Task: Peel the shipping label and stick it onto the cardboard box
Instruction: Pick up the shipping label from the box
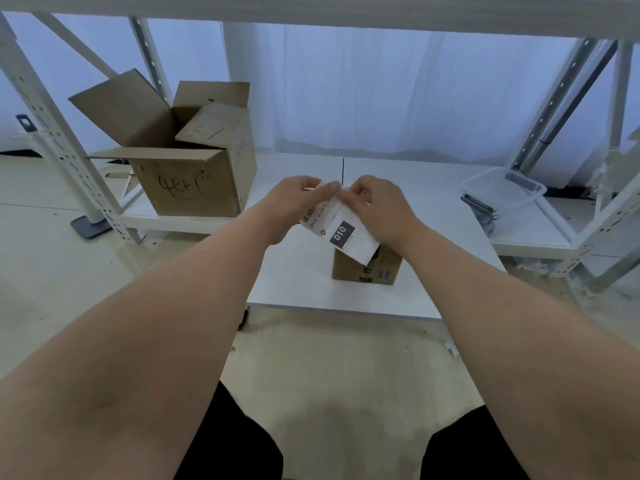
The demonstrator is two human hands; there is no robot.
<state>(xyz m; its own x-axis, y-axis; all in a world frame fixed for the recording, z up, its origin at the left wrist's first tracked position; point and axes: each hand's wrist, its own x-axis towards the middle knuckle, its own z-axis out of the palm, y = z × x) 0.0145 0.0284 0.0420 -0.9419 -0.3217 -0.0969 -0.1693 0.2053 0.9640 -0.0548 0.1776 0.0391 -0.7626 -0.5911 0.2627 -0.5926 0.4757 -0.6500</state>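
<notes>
While your left hand [294,202] and right hand [375,209] meet above the table [294,271], both pinch the top edge of the label [341,230], fingertips nearly touching. You hold the label tilted in the air, its black "010" patch and barcode facing you, its lower corner hanging over the small box [367,268] standing on the table below your right wrist. A bigger open carton [187,181] sits at far left.

table [294,285]: white, centre | small box [363,268] on it, near-right | shelf [433,181]: far | open box [187,168] far left | clear tub [504,190] far right
</notes>
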